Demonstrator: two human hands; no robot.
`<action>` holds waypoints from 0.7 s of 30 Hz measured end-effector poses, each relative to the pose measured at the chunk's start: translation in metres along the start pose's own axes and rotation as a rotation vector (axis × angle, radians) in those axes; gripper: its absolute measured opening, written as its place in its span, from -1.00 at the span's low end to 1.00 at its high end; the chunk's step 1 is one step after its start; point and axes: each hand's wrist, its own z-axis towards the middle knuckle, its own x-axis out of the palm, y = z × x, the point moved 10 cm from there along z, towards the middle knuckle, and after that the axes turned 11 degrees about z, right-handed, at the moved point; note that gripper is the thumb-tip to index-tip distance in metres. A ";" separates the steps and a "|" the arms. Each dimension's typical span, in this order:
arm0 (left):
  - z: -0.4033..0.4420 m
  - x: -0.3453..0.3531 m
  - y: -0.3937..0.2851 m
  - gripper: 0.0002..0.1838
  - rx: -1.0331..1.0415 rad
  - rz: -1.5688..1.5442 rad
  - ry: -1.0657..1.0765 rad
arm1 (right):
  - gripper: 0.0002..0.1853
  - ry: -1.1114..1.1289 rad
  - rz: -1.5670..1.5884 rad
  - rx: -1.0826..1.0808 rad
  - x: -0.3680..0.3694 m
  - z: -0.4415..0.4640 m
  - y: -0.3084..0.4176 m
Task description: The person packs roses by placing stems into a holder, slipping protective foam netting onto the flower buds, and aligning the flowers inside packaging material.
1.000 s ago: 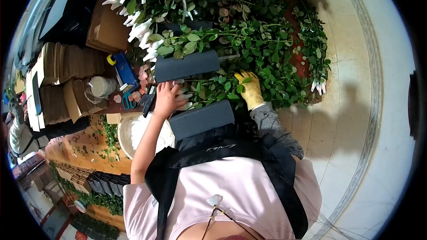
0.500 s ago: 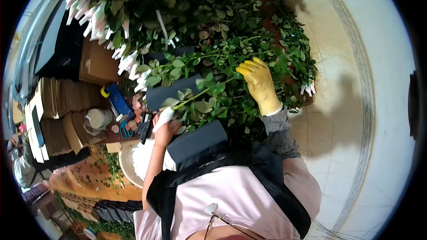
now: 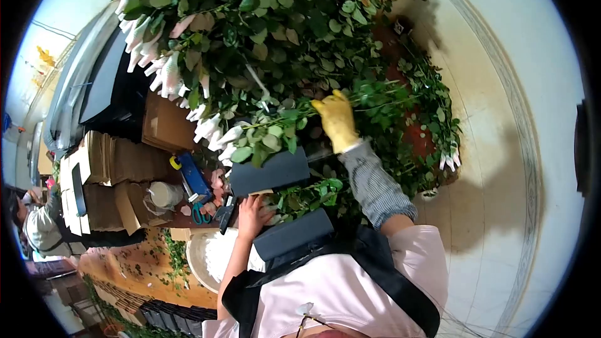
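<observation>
My bare left hand lies between two dark ridged blocks, the upper one and the lower one. Its fingers are slightly apart at the left end of some leafy stems; their tips are partly hidden. In a yellow glove, my right hand is closed round a leafy stem, above and right of the upper block. Flower heads in white net sleeves line the left edge of the large leafy pile.
At the left are stacked cardboard, a blue tool, teal scissors, a black stapler-like tool and a white-filled basket. Another person is at the far left. More sleeved flowers lie right.
The sleeved flower that lay across my left hand is no longer there. My right hand has moved left, and its fingers have closed further. The view has shifted, showing more of the upper pile.
</observation>
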 end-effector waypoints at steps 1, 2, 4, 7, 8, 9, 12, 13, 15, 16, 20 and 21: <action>0.001 -0.002 0.000 -0.32 0.003 -0.005 -0.007 | -0.75 -0.071 -0.031 -0.020 -0.034 0.006 0.005; 0.001 -0.004 -0.001 -0.32 0.006 -0.005 -0.011 | -0.74 -0.131 -0.079 -0.026 -0.058 0.012 0.001; 0.002 -0.004 -0.001 -0.33 0.007 -0.008 -0.013 | -0.72 -0.240 -0.174 -0.036 -0.098 0.019 -0.007; 0.001 -0.002 -0.002 -0.35 0.000 0.004 -0.007 | -0.64 -0.119 -0.319 0.097 -0.059 0.020 -0.057; 0.000 -0.002 -0.001 -0.36 0.006 0.001 -0.013 | -0.59 -0.024 -0.291 0.142 -0.037 0.011 -0.067; 0.001 -0.003 0.000 -0.37 0.007 0.001 -0.022 | -0.54 0.069 -0.264 0.188 -0.016 0.001 -0.076; 0.002 -0.001 -0.001 -0.38 0.008 0.008 -0.029 | -0.44 0.290 0.006 0.266 0.059 -0.036 -0.086; 0.001 -0.001 -0.002 -0.37 0.010 0.012 -0.026 | -0.42 0.332 0.053 0.239 0.091 -0.050 -0.092; 0.000 -0.001 -0.001 -0.35 0.013 0.013 -0.029 | -0.43 0.425 0.090 0.235 0.108 -0.052 -0.101; 0.000 -0.001 0.001 -0.34 0.037 0.026 -0.053 | -0.43 0.529 0.103 0.246 0.116 -0.049 -0.106; -0.001 0.004 0.002 -0.31 -0.006 0.056 -0.001 | -0.42 0.590 0.505 0.086 0.001 0.052 -0.024; -0.001 0.006 0.004 -0.29 0.006 0.048 -0.020 | -0.42 0.447 0.649 -0.031 -0.048 0.086 0.006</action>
